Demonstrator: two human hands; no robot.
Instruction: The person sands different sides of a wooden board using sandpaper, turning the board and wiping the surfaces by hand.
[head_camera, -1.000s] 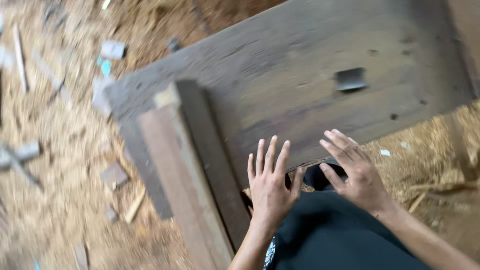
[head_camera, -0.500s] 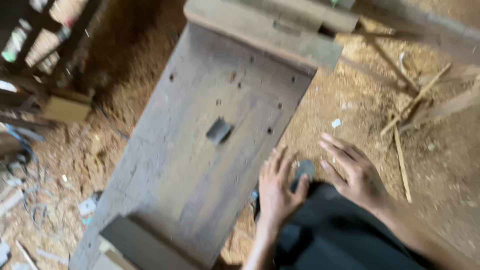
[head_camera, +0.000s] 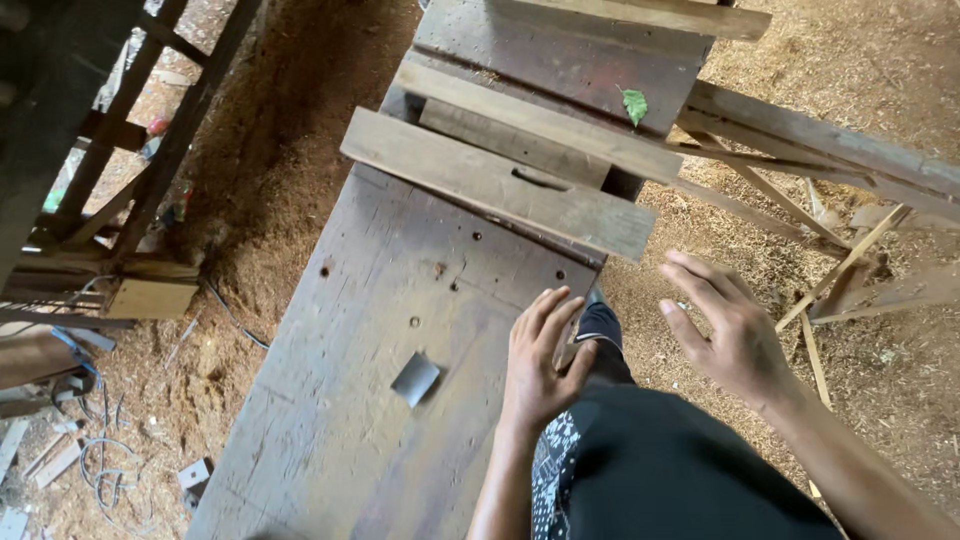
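Observation:
My left hand (head_camera: 540, 360) hovers over the right edge of a worn wooden workbench (head_camera: 370, 330), fingers spread, holding nothing. My right hand (head_camera: 725, 330) is raised to the right of the bench over the sawdust floor, also open and empty. A small flat grey metal piece (head_camera: 415, 379) lies on the bench top, left of my left hand. Beyond the hands a grey wooden plank (head_camera: 495, 185) with a slot lies across the bench, with more boards (head_camera: 535, 120) stacked behind it. My dark-clothed leg (head_camera: 640, 470) and shoe (head_camera: 600, 325) sit between the hands.
A green leaf (head_camera: 634, 104) rests on the far boards. Long wooden beams (head_camera: 820, 140) and thin sticks (head_camera: 840, 265) lie to the right on sawdust. At the left stand a dark wooden frame (head_camera: 130, 130), a wooden block (head_camera: 150, 298), cables (head_camera: 90, 400) and scrap pieces.
The view has swung round, so the bench now runs away from me and the far planks show. Both hands stay open and have lifted apart, the right one moving out to the right.

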